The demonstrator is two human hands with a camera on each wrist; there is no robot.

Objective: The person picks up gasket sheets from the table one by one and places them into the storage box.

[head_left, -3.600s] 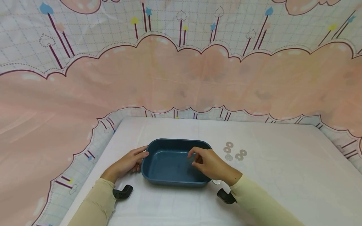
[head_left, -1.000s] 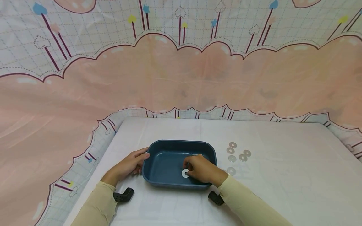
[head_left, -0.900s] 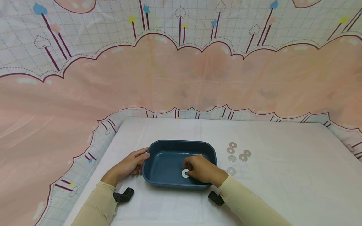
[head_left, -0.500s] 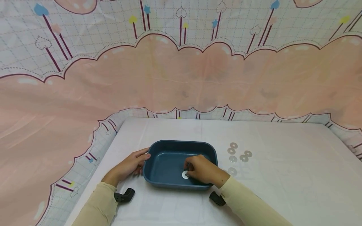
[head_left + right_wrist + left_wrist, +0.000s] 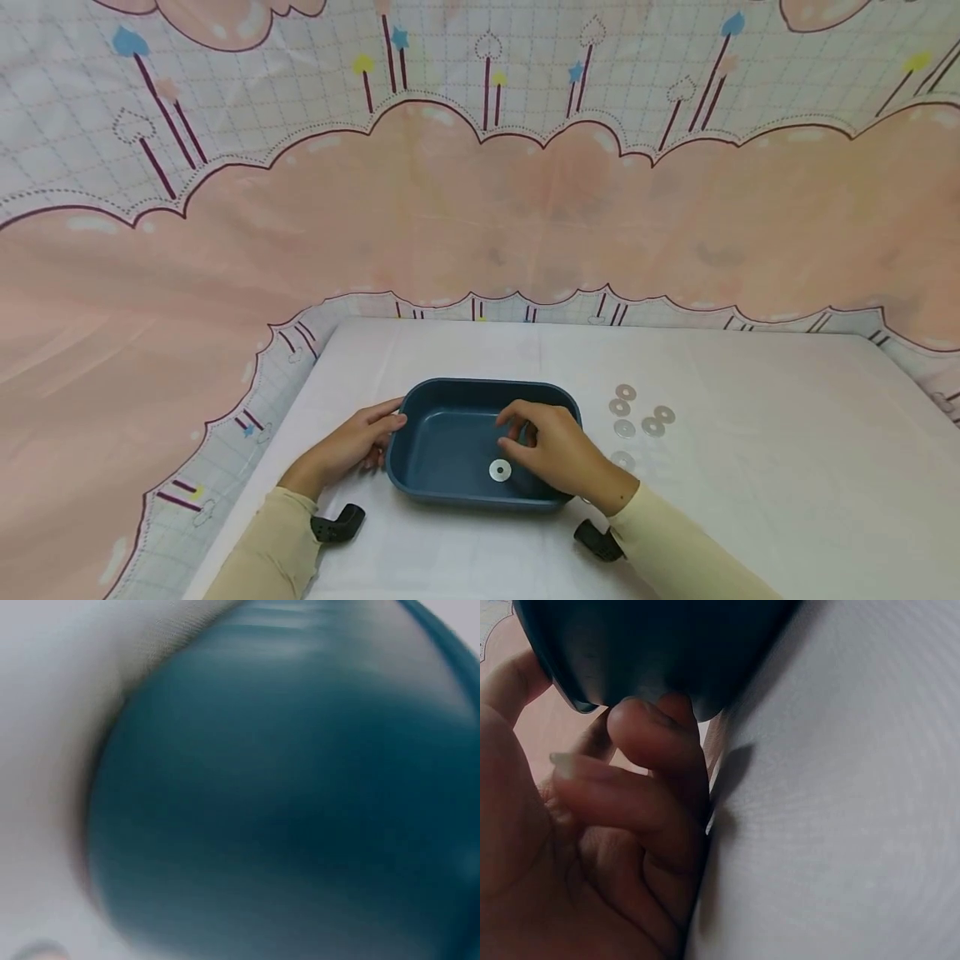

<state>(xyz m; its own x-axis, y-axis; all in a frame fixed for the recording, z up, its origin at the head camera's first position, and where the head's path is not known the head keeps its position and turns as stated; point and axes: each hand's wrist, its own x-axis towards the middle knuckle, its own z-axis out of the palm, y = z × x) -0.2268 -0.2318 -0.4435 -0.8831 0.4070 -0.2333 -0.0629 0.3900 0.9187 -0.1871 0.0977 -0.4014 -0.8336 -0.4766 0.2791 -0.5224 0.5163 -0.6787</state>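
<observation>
A dark blue rectangular dish (image 5: 442,450) stands on the white table. My left hand (image 5: 341,446) holds its left end, thumb over the rim; the left wrist view has fingers (image 5: 630,810) curled beside the outer wall of the dish (image 5: 660,645). On the dish floor lies one flat metal washer (image 5: 500,471). My right hand (image 5: 558,450) hovers over the right half of the dish, thumb and index finger apart, nothing between them. The right wrist view is filled by the blurred outer wall of the dish (image 5: 285,795); the fingers are out of it.
Several loose washers (image 5: 624,429) lie on the table right of the dish, two of them overlapping (image 5: 653,427). One more washer (image 5: 587,500) is mostly hidden behind my right wrist. A patterned cloth (image 5: 487,208) hangs behind the table (image 5: 772,467).
My right hand has let go of the washer and lifted up and slightly right, leaving it on the dish floor. My left hand keeps its hold on the dish. The head view has shifted slightly.
</observation>
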